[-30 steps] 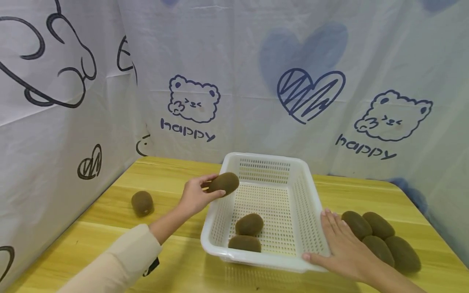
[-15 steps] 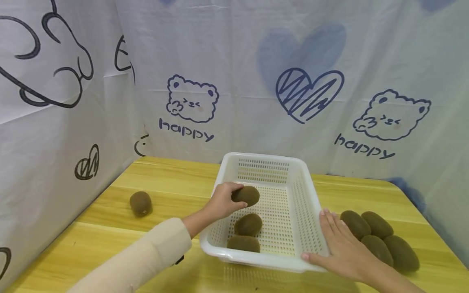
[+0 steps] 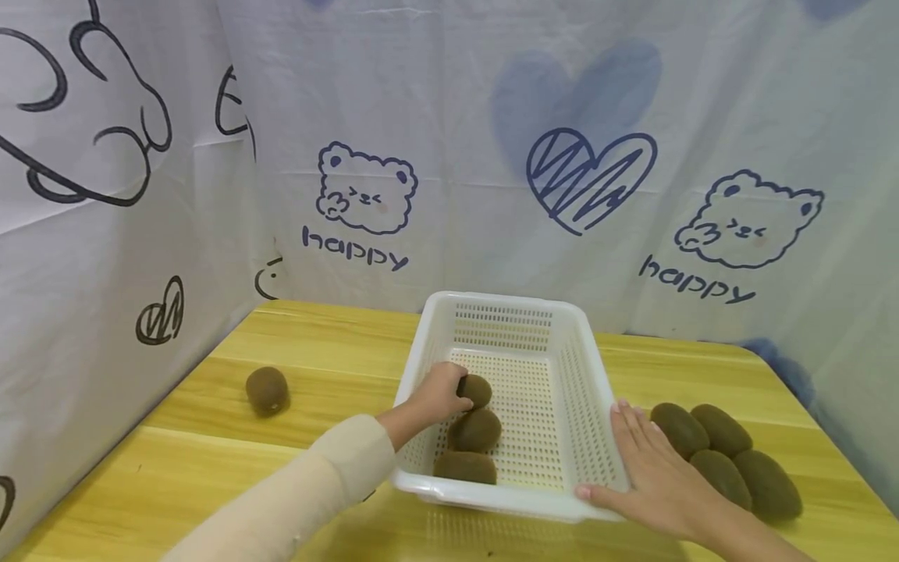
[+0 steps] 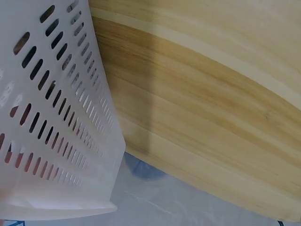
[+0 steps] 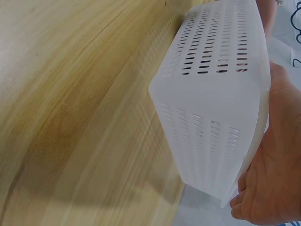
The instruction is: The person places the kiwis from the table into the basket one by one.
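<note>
Fingers of the left hand (image 3: 441,393) curl round a kiwi (image 3: 480,389) low inside the white basket (image 3: 516,312), just behind two more kiwis (image 3: 475,430). Right hand (image 3: 649,472) lies flat, released, against the basket's right wall. Four kiwis (image 3: 726,459) cluster beside it on the bench (image 3: 211,460); one kiwi (image 3: 267,390) sits far left.

My wooden table (image 3: 211,468) backs onto a white cloth (image 3: 456,94) printed with bears and hearts; one kiwi (image 3: 267,390) lies alone near the left wall, well apart
</note>
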`<action>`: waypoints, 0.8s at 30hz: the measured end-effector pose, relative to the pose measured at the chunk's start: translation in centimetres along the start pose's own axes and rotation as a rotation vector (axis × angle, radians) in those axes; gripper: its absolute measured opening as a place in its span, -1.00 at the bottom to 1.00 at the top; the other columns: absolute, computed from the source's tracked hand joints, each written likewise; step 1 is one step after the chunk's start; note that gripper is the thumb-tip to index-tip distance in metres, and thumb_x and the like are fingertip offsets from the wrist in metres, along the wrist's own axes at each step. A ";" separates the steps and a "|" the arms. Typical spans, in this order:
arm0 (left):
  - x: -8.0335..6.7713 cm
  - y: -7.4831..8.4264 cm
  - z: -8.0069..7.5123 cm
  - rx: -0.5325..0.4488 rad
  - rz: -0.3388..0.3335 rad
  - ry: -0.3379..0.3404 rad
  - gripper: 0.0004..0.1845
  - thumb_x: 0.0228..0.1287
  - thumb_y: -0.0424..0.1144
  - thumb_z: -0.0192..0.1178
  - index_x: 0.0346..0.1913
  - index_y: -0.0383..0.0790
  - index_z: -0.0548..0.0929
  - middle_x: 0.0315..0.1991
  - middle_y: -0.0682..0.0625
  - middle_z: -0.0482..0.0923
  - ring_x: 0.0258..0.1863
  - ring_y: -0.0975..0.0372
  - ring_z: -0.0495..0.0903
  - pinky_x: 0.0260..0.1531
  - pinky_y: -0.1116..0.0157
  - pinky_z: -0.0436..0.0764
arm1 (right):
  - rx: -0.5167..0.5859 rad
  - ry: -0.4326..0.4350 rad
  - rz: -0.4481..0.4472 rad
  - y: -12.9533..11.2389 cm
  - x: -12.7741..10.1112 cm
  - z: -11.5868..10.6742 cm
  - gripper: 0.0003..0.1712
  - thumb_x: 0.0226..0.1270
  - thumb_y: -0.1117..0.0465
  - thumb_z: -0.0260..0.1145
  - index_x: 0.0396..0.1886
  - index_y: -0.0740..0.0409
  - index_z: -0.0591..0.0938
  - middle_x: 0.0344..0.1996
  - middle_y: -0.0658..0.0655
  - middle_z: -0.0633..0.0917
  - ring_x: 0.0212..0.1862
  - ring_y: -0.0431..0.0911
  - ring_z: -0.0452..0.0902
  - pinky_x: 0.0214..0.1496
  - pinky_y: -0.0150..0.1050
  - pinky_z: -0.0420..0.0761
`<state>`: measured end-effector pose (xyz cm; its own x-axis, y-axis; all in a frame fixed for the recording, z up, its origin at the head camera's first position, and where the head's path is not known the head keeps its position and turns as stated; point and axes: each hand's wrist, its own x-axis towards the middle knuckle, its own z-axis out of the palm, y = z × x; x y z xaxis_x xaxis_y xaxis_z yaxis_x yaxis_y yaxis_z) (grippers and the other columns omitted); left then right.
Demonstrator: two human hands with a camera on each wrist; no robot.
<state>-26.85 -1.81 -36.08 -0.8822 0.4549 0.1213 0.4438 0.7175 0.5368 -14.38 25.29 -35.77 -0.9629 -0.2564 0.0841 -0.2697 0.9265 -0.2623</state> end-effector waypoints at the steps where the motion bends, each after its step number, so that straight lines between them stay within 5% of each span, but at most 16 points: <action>1: 0.0 0.0 0.0 0.008 -0.015 -0.011 -0.84 0.07 -0.40 0.30 -0.37 -0.45 0.56 -0.45 -0.14 0.57 -0.49 0.21 0.50 -0.52 0.39 0.53 | 0.002 -0.002 0.002 0.0 0.0 0.0 0.28 0.01 -0.34 0.26 0.38 0.52 -0.03 0.39 0.50 0.00 0.39 0.40 -0.10 0.35 0.29 0.05; 7: -0.2 0.2 0.0 0.030 -0.083 -0.070 -0.72 0.14 -0.39 0.25 -0.16 -0.57 0.55 -0.22 -0.29 0.61 -0.22 0.00 0.62 -0.23 0.21 0.65 | 0.006 -0.004 0.003 0.0 0.0 -0.1 0.28 0.01 -0.34 0.26 0.38 0.52 -0.02 0.39 0.50 0.00 0.39 0.40 -0.10 0.34 0.29 0.06; 16: -0.5 0.4 -0.8 -0.001 -0.024 -0.091 -0.61 0.20 -0.41 0.18 0.06 -0.59 0.47 0.10 -0.36 0.49 0.12 -0.12 0.48 0.15 0.09 0.50 | -0.005 0.005 -0.008 -0.1 0.0 -0.1 0.27 0.01 -0.34 0.27 0.37 0.53 -0.01 0.39 0.51 0.02 0.38 0.40 -0.07 0.33 0.28 0.09; 20: -0.8 0.8 -1.6 -0.038 0.037 -0.006 -0.59 0.21 -0.39 0.17 0.09 -0.56 0.46 0.14 -0.35 0.46 0.16 -0.10 0.46 0.20 0.08 0.45 | -0.003 0.000 -0.005 -0.1 0.0 -0.2 0.27 0.01 -0.33 0.27 0.38 0.53 -0.01 0.39 0.51 0.02 0.38 0.40 -0.07 0.33 0.29 0.08; 24: -1.3 1.1 -2.3 -0.068 0.155 0.183 -0.58 0.17 -0.39 0.20 0.08 -0.55 0.48 0.12 -0.37 0.48 0.17 -0.12 0.44 0.21 0.06 0.44 | -0.013 0.005 -0.006 -0.1 -0.1 -0.2 0.27 0.01 -0.34 0.27 0.37 0.53 0.00 0.39 0.50 0.03 0.38 0.39 -0.06 0.33 0.28 0.09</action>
<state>-25.56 -2.82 -33.68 -0.8207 0.4495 0.3528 0.5703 0.6064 0.5541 -14.28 25.25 -35.51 -0.9613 -0.2604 0.0903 -0.2750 0.9285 -0.2496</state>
